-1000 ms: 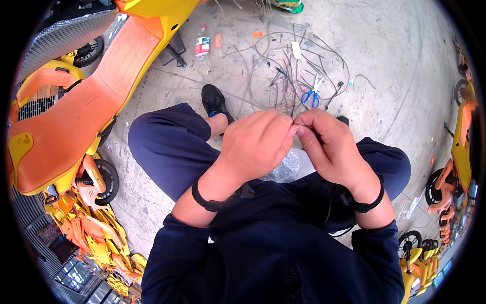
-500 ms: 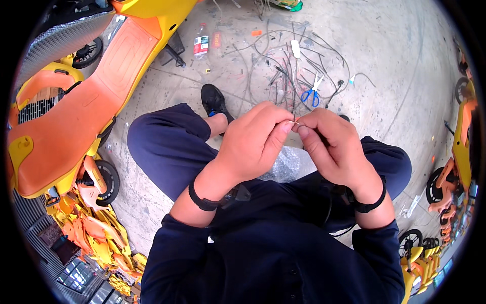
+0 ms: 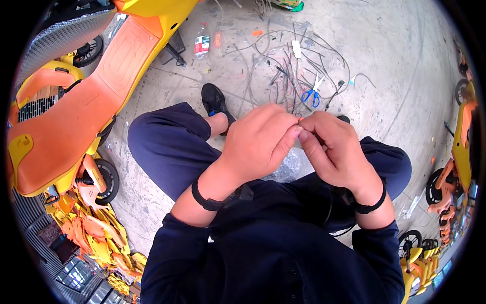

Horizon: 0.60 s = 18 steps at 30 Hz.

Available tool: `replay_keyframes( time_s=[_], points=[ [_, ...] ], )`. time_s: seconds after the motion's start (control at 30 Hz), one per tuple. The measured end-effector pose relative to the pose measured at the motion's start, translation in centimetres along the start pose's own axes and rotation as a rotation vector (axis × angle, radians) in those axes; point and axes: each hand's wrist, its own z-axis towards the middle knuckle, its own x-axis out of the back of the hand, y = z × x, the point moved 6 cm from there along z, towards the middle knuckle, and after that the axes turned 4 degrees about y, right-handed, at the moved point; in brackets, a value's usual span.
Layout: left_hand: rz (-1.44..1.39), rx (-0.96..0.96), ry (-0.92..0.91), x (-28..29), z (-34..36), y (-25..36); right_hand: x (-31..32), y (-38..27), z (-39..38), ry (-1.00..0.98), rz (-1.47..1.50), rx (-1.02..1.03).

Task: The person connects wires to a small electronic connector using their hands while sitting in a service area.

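Note:
Above my lap, my left hand [image 3: 263, 139] and my right hand [image 3: 335, 147] meet at the fingertips, thumbs against bent forefingers. Both pinch a thin wire [image 3: 299, 116], of which only a tiny dark and orange-red bit shows at the tips; the rest is hidden by my fingers. On the floor just beyond lie blue-handled scissors [image 3: 311, 97], their blades partly spread. A loose tangle of dark cables and thin wires [image 3: 283, 71] spreads around them, with a white tag [image 3: 296, 49] on top.
Clear bubbly plastic [image 3: 289, 167] lies between my thighs. A yellow and orange scooter body [image 3: 76, 119] stands close on my left. A plastic bottle [image 3: 202, 41] lies ahead. Yellow body parts [image 3: 98, 235] are heaped at lower left, and more scooters [image 3: 445, 185] line the right.
My left hand has shifted slightly right, and the fingertips have come together, covering the short piece that showed between them. My right hand has barely moved.

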Motion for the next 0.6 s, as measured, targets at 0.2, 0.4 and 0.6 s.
replay_keyframes(
  time_s=[0.2,0.4,0.6],
  points=[
    [0.102,-0.084,0.006,0.3,0.0,0.7,-0.2,-0.1,-0.2,-0.061,-0.097,-0.054],
    [0.052,-0.151,0.019,1.0,0.0,1.5,-0.3,-0.2,-0.2,-0.087,0.153,-0.072],
    [-0.152,-0.063,0.11,1.9,-0.1,1.6,-0.1,-0.5,-0.3,-0.102,0.368,-0.088]
  ],
)
